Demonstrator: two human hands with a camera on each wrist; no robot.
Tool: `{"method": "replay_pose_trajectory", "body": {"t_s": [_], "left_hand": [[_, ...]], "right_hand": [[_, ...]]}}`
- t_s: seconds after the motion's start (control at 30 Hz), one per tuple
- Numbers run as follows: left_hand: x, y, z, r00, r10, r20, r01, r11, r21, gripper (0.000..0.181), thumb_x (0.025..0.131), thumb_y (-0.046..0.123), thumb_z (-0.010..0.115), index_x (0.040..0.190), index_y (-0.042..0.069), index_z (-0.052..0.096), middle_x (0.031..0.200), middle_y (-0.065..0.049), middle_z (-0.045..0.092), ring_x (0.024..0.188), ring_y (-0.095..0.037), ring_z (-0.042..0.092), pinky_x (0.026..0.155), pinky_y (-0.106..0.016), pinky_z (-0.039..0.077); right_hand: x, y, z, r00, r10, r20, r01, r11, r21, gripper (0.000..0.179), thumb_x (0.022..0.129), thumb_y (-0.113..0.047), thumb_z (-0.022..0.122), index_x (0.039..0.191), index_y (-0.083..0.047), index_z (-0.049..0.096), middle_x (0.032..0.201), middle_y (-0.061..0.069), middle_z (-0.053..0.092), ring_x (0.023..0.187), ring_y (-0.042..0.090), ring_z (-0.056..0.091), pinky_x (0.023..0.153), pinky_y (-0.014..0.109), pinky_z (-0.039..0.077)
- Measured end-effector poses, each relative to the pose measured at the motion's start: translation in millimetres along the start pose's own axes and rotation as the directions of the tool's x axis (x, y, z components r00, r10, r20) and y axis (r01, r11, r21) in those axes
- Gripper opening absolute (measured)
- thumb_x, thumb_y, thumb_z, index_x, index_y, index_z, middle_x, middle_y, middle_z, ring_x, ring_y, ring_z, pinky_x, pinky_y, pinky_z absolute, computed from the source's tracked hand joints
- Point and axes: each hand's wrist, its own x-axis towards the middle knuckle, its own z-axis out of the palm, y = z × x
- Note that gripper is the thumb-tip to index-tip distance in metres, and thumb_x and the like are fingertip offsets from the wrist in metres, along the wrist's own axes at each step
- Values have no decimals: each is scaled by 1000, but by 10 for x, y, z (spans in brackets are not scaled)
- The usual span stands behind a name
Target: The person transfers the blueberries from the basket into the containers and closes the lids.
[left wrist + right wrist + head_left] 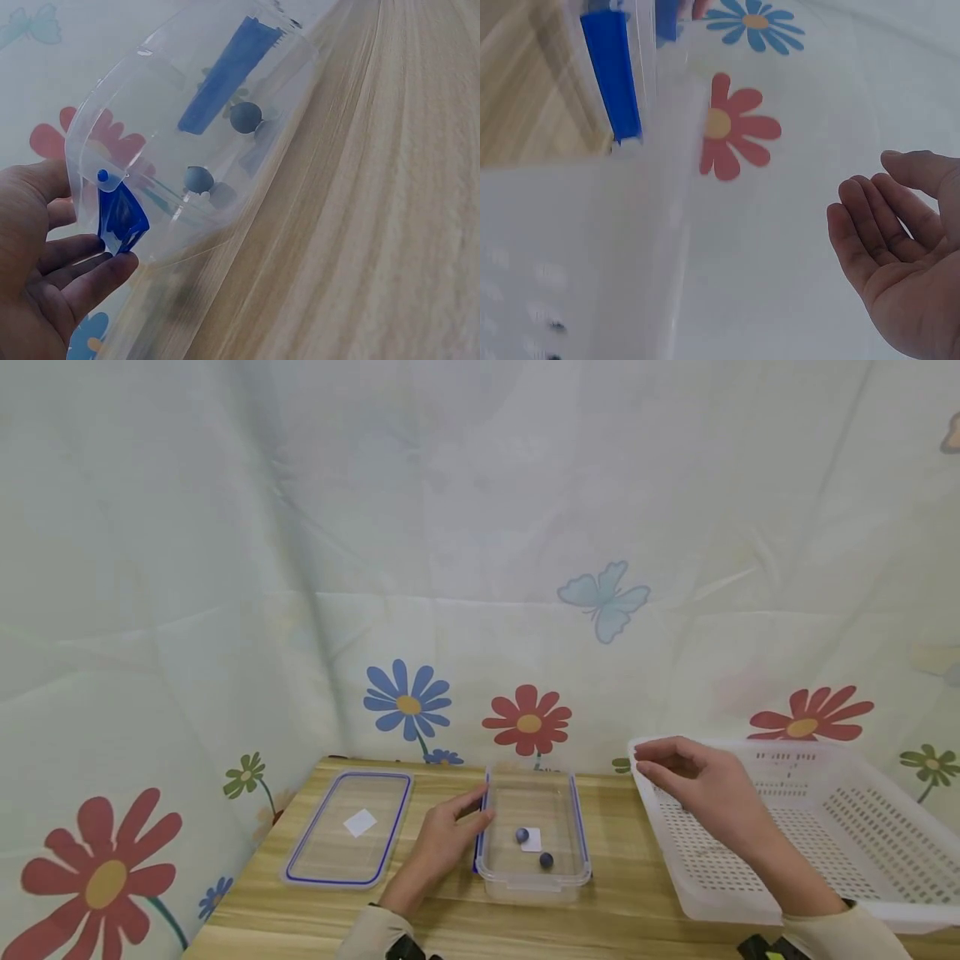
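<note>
A clear rectangular food container (pixel 534 883) with blue side latches stands uncovered on the table. Two blueberries (pixel 547 860) lie apart on its bottom, one beside a white square patch. At its left wall, my left hand (pixel 442 837) grips the rim, and in the left wrist view other fingers lie at the hanging blue latch (pixel 122 219). My right hand (pixel 716 789) is raised over the left rim of a white perforated basket (pixel 678 868). Its fingers are loosely bent, and the right wrist view shows nothing in the palm (pixel 915 300).
A clear lid (pixel 318 847) with a blue seal and a white square patch lies flat left of the container. Behind the wooden table (pixel 622 860) hangs a cloth (pixel 480 527) printed with flowers and a butterfly. The basket spans the table's right side.
</note>
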Motion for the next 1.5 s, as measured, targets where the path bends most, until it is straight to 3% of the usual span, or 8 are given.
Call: {"method": "replay_pose_trajectory", "body": {"t_s": [0.2,0.43,0.7,0.87,1.07,1.23,1.4,1.5], "left_hand": [[-7,3,-3,1000,0,-2,0,1000,1,47,105,19,68,148,0,61,144,-20,63,135,-41,59,113,-57,45],[-3,-17,5,1000,3,0,-3,1000,15,48,106,20,68,149,1,60,146,-18,63,135,-40,58,112,-57,46],[0,-21,0,1000,6,-2,-6,1000,14,47,106,19,68,149,1,60,146,-17,63,135,-39,58,113,-57,45],[0,-15,-1,1000,9,4,-9,1000,11,48,106,21,68,149,0,60,146,-18,62,136,-40,58,112,-56,46],[-5,-11,-5,1000,13,8,-13,1000,9,51,106,26,68,149,0,59,146,-19,62,136,-40,58,112,-56,46],[0,-12,-4,1000,7,12,-7,1000,10,51,106,27,68,149,0,59,146,-19,62,136,-40,58,112,-55,46],[0,-12,-9,1000,-12,18,12,1000,10,52,107,28,67,151,2,58,148,-17,61,137,-37,58,113,-54,46],[-4,-9,-15,1000,-16,16,16,1000,9,52,107,28,66,151,2,58,148,-16,61,137,-37,58,113,-54,46]], "right_hand": [[78,149,-242,999,45,2,-44,991,-123,35,102,-34,75,126,-9,76,121,11,76,109,30,73,81,10,51],[145,266,-483,996,84,17,-79,974,-210,45,102,-41,73,131,-7,73,120,14,76,110,36,71,79,20,54],[279,445,-735,995,92,26,-81,959,-271,44,104,-36,72,131,-1,72,121,22,74,111,43,68,87,56,60],[330,601,-884,996,85,21,-74,949,-306,43,104,-33,72,129,2,72,120,25,73,109,44,68,81,46,58],[378,833,-981,995,93,31,-79,949,-306,43,105,-30,71,129,5,70,123,29,71,109,47,66,82,53,57],[378,1040,-1042,992,106,65,-81,945,-317,48,103,-33,73,131,6,69,126,30,69,111,47,66,78,37,57],[362,1233,-1119,988,132,82,-98,940,-327,51,105,-36,70,135,6,66,137,36,61,118,54,61,88,64,55],[372,1302,-1167,985,149,88,-113,940,-321,52,106,-37,68,135,6,66,140,37,58,120,57,59,89,69,51]]}}
